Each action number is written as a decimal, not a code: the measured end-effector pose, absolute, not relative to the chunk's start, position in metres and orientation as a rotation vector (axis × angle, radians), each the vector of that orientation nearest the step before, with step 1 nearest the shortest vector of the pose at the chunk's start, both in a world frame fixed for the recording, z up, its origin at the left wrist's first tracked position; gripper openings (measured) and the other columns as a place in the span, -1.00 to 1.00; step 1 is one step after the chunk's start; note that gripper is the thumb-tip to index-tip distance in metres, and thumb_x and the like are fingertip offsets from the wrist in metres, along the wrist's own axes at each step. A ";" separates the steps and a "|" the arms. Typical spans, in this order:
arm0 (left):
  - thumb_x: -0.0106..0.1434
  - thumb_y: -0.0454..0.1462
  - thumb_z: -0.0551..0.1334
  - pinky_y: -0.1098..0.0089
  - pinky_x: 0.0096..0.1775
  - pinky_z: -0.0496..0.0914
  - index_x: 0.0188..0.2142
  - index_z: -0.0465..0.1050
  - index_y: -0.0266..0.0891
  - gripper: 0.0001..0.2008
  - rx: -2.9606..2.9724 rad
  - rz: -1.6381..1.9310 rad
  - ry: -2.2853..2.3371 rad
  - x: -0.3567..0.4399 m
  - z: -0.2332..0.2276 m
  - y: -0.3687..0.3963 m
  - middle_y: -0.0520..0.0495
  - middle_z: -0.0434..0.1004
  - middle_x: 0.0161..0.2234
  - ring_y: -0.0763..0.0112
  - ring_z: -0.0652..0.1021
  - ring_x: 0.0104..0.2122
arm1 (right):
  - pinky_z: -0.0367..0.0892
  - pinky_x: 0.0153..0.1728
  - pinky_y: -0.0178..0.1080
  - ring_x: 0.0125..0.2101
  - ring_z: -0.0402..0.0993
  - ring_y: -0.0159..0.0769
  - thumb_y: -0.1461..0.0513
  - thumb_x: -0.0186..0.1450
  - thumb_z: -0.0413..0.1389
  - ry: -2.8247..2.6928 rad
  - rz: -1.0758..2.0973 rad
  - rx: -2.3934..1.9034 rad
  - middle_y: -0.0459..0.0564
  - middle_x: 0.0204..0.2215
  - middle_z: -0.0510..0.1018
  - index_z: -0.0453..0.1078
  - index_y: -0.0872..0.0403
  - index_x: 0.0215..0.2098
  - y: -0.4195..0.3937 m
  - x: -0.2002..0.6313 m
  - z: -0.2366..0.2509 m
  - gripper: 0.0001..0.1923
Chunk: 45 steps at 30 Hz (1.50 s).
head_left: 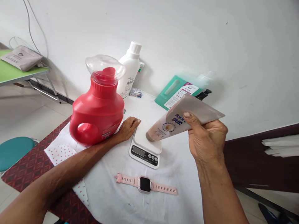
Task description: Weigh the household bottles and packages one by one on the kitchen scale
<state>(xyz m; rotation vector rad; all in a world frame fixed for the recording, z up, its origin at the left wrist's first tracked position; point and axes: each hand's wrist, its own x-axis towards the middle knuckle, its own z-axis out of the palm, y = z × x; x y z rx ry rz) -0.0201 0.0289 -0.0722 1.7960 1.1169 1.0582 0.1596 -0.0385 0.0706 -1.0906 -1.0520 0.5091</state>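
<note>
While the right hand point(206, 137) grips a brown squeeze tube point(184, 119) near its flat crimped end, fingers and thumb closed around it, the tube slants down to the left so that its round cap sits on, or just above, the white platform of a small kitchen scale point(146, 146) — the angle makes it hard to tell whether cap and platform truly touch. The left hand point(128, 127) lies flat and relaxed on the white cloth point(116, 193), fingers loosely extended and holding nothing, its fingertips against the left edge of the scale's platform. The back of that hand rests just beside a red detergent jug point(98, 115), which stands upright with a clear domed cap on top.

Behind the jug a white bottle point(129, 73) stands against the wall, and to its right a green bottle point(177, 91) lies tilted near the wall, partly blurred. In front of the scale a pink smartwatch point(145, 184) lies flat with its strap stretched out — well apart from both hands. The white cloth covers a dark red patterned table covering point(28, 168). A teal stool point(15, 151) stands at the left edge.
</note>
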 end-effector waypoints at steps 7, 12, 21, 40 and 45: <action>0.54 -0.19 0.02 0.26 -0.03 0.33 -0.27 0.39 -0.21 -0.72 1.791 1.033 1.132 -0.020 -0.069 0.028 -0.04 0.47 -0.29 0.29 0.47 -0.19 | 0.44 0.05 0.03 -0.05 0.54 -0.10 -0.06 0.09 0.47 -1.137 0.667 -1.016 0.01 -0.16 0.62 0.57 0.02 -0.27 -0.045 0.188 0.049 -0.59; 0.53 -0.16 0.02 0.26 -0.02 0.34 -0.27 0.37 -0.17 -0.73 1.797 1.034 1.134 -0.019 -0.071 0.029 -0.02 0.47 -0.29 0.31 0.47 -0.21 | 0.48 -0.20 -0.11 -0.22 0.53 -0.19 -0.36 0.15 0.22 -0.881 0.709 -1.126 -0.02 -0.33 0.55 0.52 0.01 -0.34 -0.048 0.223 -0.014 -0.37; 0.52 -0.13 0.02 0.28 -0.02 0.37 -0.23 0.41 -0.15 -0.72 1.792 1.037 1.133 -0.019 -0.073 0.030 -0.04 0.52 -0.24 0.30 0.50 -0.19 | 0.33 -0.48 -0.25 -0.49 0.46 -0.31 -0.31 0.22 0.22 -0.907 0.710 -1.448 0.01 -0.50 0.55 0.55 0.12 -0.35 -0.058 0.240 -0.082 -0.36; 0.52 -0.13 0.02 0.28 0.00 0.38 -0.23 0.42 -0.14 -0.73 1.801 1.025 1.124 -0.020 -0.070 0.028 -0.06 0.54 -0.22 0.29 0.51 -0.17 | 0.33 -0.42 -0.28 -0.48 0.40 -0.36 -0.20 0.33 0.21 -1.006 0.683 -1.477 -0.06 -0.47 0.54 0.55 0.08 -0.32 -0.059 0.245 -0.084 -0.49; 0.52 -0.14 0.02 0.28 -0.01 0.37 -0.21 0.42 -0.15 -0.73 1.799 1.027 1.132 -0.019 -0.072 0.029 -0.05 0.53 -0.22 0.30 0.52 -0.18 | 0.33 -0.41 -0.28 -0.46 0.43 -0.36 -0.21 0.34 0.19 -0.988 0.709 -1.468 -0.04 -0.45 0.56 0.56 0.09 -0.30 -0.060 0.246 -0.086 -0.47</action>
